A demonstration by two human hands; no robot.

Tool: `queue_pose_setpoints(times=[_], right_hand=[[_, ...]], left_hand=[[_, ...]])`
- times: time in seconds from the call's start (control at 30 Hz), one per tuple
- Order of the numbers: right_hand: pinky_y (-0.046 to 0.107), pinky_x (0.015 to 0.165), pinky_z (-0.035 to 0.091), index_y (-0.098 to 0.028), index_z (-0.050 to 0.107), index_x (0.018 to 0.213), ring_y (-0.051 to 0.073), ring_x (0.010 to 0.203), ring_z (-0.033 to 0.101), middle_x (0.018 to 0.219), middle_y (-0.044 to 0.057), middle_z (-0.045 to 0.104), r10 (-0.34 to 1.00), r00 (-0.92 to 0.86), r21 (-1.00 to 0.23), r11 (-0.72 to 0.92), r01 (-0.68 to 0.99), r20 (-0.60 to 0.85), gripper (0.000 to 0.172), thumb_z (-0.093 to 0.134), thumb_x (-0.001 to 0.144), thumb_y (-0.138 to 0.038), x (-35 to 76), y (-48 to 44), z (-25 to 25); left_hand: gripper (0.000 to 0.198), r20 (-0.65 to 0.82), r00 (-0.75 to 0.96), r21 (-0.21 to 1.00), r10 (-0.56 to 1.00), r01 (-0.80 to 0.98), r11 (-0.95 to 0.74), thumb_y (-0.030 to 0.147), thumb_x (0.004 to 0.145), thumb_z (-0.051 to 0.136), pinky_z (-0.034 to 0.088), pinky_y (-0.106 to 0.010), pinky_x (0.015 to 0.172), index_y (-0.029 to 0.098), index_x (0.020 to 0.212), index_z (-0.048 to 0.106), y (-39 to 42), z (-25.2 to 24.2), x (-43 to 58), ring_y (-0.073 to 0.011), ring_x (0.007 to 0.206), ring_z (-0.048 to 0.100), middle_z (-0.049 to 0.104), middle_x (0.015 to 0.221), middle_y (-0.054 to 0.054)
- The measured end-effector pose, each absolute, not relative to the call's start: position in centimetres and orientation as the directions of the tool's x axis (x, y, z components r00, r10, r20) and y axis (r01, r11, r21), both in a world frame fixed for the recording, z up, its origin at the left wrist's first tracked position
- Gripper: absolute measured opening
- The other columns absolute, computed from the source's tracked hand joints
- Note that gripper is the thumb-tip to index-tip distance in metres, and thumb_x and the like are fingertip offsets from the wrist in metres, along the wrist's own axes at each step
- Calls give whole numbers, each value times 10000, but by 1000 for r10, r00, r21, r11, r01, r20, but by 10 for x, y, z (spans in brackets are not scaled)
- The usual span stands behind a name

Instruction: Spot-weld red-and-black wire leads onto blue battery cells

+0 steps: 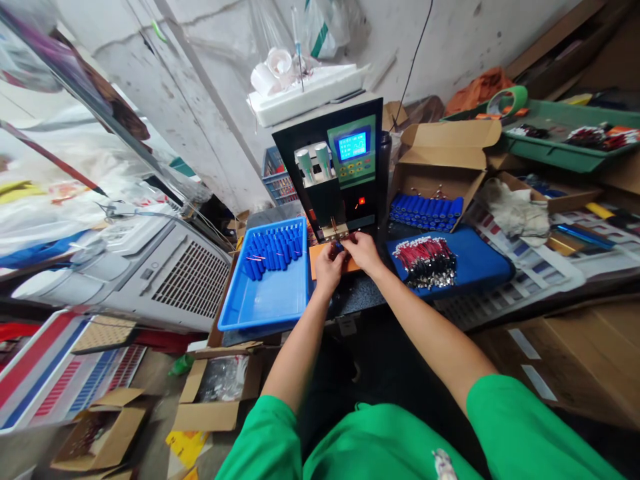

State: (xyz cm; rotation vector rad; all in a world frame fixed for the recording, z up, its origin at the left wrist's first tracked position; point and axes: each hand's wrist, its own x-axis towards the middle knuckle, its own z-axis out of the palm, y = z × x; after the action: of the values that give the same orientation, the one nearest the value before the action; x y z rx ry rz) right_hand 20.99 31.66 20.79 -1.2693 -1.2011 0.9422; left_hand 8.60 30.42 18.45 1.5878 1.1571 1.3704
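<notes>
Where the black machine (325,200) ends at mid-frame, the left hand (329,269) and right hand (362,252) show fingers curled inward at a small blue piece (340,247). Whether they pinch it, I cannot tell.

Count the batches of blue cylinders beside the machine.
2: one batch in the light-blue tray, another batch in the open cardboard box. More may be hidden.
</notes>
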Motion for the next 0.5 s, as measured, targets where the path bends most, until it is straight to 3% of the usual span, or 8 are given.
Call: queue_pose_setpoints(times=[0.17, 0.27, 0.4, 0.5], right_hand=[[260, 637, 461, -166, 658, 783, 186, 727, 642, 760, 52, 701, 979, 143, -987, 132, 87, 143, 239, 660, 796, -404, 216, 309, 207], [241, 549, 444, -168, 648, 780, 163, 618, 606, 658, 30, 653, 983, 112, -988, 139, 71, 146, 272, 681, 802, -437, 222, 300, 207], [220, 404, 388, -170, 601, 703, 125, 416, 512, 513, -5, 562, 996, 80, -999, 28, 17, 29, 271, 687, 827, -395, 225, 296, 205], [203, 372, 407, -160, 579, 659, 111, 384, 518, 519, 8, 574, 991, 111, -992, -60, -111, -73, 304, 665, 871, -361, 224, 298, 203]], left_hand=[[218, 318, 50, 936, 947, 144, -322, 287, 816, 678, 489, -269, 723, 160, 993, 669, 306, 183, 86, -145, 736, 599, 666, 834, -28], [221, 314, 56, 936, 948, 145, -319, 311, 820, 681, 493, -276, 751, 158, 979, 663, 305, 183, 87, -152, 759, 605, 666, 844, -35], [170, 335, 39, 921, 941, 197, -336, 283, 827, 665, 479, -269, 743, 158, 943, 655, 303, 186, 87, -145, 749, 593, 663, 838, -31], [126, 356, 21, 901, 934, 259, -349, 237, 819, 656, 467, -262, 722, 159, 919, 651, 302, 188, 88, -138, 735, 582, 653, 817, -20]])
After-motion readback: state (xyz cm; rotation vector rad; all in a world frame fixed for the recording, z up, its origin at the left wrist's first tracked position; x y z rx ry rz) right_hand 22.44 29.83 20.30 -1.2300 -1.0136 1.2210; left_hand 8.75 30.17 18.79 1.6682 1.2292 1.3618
